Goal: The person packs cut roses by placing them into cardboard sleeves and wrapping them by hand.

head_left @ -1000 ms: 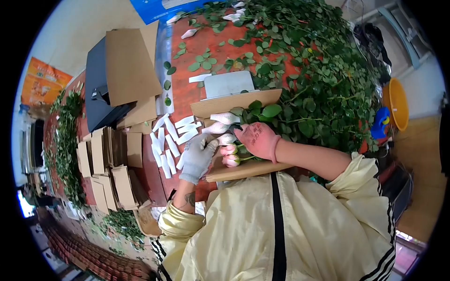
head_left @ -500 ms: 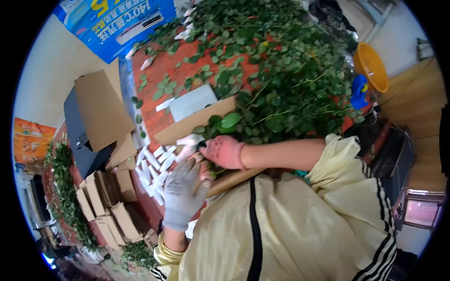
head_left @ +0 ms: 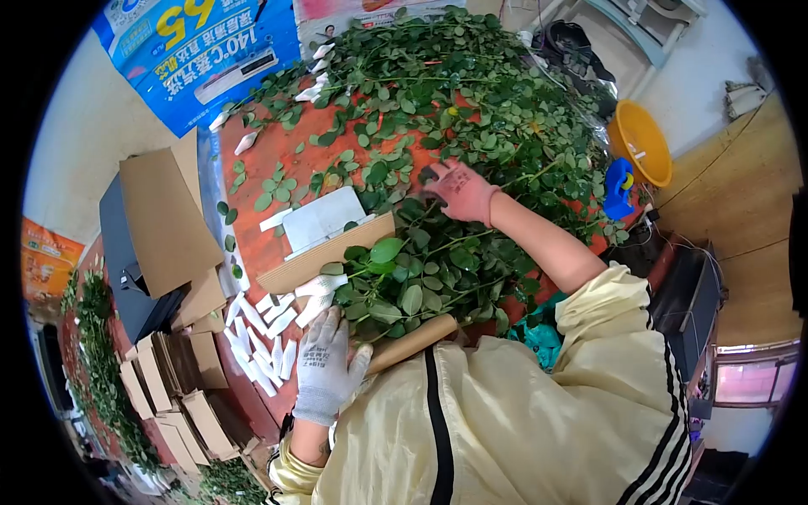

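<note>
My left hand, in a whitish knit glove, lies at the near end of a leafy bunch of stems. Its fingers are stretched out and its thumb stands apart, just below two white-sleeved flower heads. The bunch rests between an upright corrugated cardboard strip and a rolled brown cardboard edge. My right hand, in a pink glove with dark fingertips, is over the loose leafy stems beyond the bunch. Its fingers are apart, with nothing visible between them.
Several loose white sleeves lie left of my left hand. A pale flat block sits behind the cardboard strip. Folded cardboard stands to the left. An orange basin and a blue tape dispenser are at the right.
My right hand has left the flower heads near my left hand and moved away over the loose stems. My left hand has opened out, and the white-sleeved heads now lie in the bunch.
</note>
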